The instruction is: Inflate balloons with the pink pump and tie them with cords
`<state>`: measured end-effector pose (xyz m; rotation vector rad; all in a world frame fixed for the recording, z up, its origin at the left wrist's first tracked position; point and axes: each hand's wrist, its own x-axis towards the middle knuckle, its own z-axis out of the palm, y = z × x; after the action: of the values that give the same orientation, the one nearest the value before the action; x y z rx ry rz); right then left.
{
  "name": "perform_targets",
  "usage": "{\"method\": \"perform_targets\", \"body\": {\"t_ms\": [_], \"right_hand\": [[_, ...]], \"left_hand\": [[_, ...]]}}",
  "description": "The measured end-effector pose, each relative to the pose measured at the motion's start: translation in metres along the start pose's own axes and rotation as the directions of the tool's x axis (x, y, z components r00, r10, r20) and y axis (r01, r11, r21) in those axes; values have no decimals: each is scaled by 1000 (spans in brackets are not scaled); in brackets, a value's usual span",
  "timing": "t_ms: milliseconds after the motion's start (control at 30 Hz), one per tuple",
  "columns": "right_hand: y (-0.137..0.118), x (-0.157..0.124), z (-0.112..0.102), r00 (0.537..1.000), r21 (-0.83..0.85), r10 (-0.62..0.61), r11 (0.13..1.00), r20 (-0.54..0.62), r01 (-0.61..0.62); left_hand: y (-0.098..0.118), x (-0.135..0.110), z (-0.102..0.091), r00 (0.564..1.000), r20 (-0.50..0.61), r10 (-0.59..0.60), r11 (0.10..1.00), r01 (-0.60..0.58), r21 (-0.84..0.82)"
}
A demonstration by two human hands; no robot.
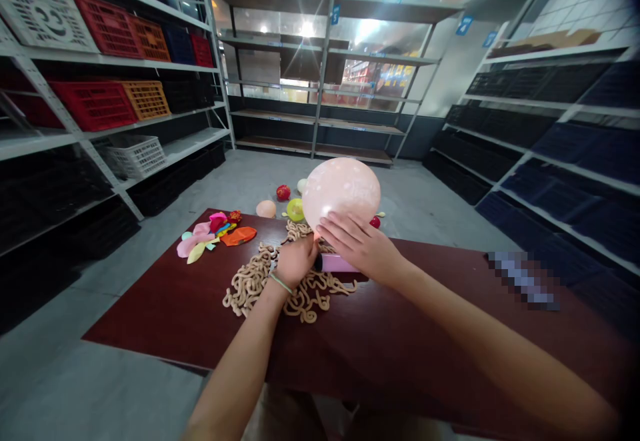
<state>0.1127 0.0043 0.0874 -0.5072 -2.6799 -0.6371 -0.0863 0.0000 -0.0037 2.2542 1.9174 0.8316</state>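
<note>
A blown-up pale pink balloon (341,190) stands over the far part of the dark red table (165,308). My right hand (360,244) lies against its lower side with the fingers spread over it. My left hand (296,259) is closed at the balloon's neck, beside a pink hand pump (339,264) that lies on the table. Under both hands spreads a tangle of tan rope or string (253,282).
Flat, uninflated balloons (215,233) in several colours lie at the table's far left corner. Inflated balloons (283,192) sit on the grey floor beyond. Metal shelves with red, orange and white crates (107,28) line the left; dark bins fill the right shelves.
</note>
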Motion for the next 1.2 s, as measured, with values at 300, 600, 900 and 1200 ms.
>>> {"method": "perform_targets", "body": {"t_ms": [300,600,900,1200], "right_hand": [[6,42,38,996,-99,14,995,88,-6],[13,18,44,995,-80,102,992,-6,-102],[28,-5,45,999,-45,13,999,-46,-15],[46,-13,27,998,-37,-2,999,-64,0]], "left_hand": [[5,0,-2,997,71,40,996,-45,72],[10,-1,-1,998,60,-9,997,14,-73],[14,-2,9,999,28,24,828,-4,-561],[16,5,5,957,282,-74,181,291,-940]]}}
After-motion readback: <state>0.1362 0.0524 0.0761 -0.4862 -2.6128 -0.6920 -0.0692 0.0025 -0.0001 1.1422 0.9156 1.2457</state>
